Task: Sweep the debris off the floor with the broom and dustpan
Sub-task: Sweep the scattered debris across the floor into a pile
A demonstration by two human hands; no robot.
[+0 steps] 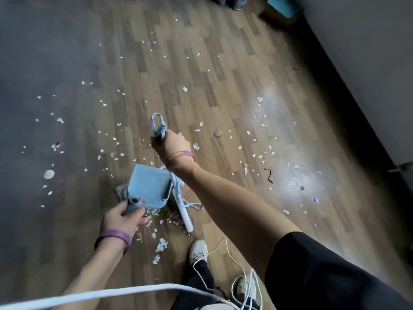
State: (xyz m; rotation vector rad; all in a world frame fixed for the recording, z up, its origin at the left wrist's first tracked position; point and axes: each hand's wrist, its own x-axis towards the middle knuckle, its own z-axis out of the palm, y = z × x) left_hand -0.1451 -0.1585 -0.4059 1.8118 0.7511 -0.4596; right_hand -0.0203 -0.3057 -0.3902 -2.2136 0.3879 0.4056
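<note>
Debris (pixel 161 244) = pale paper-like scraps strewn over wood floor (pixel 223 63) from 9 to 3 o'clock, thickest heap at 6 o'clock of dustpan (pixel 149 184); prob. v. light, will flutter & skid, so short low strokes. Next, broom (pixel 185 214): white stick, looks stiff & light, runs 12 to 6 o'clock thru frame centre; right grip (pixel 173 146) clamped round its top end, by blue cloth strip (pixel 157 124). Then dustpan: blue plastic, rigid, light, tilted up at 9 o'clock of the stick; left grip (pixel 121 217) wrapped round its handle, the sensible hold. Lip should sit flat or bits slip under.
</note>
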